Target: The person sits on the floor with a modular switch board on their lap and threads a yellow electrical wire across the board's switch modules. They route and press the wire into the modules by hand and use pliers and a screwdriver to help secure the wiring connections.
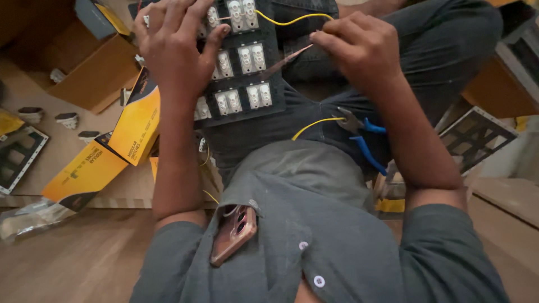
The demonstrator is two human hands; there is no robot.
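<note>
Head view is directed down at a seated person's lap, where a dark switch panel (238, 62) fitted with rows of white switch modules is rested on the thighs. The left hand (171, 47) is spread over the panel's left edge, its grip closed around that edge with the fingers laid across the modules. The right hand (359, 47) is held at the panel's right side, its grip pinched together on a thin screwdriver (289, 59) whose tip is pointed toward the modules. A yellow wire (286, 21) is looped from the top of the panel toward the right hand. Blue-handled pliers (362, 137) are laid on the lap just below the panel, touching a second yellow wire. A phone (233, 235) is tucked in the shirt pocket. Yellow boxes (135, 120) are scattered on the floor to the left.
</note>
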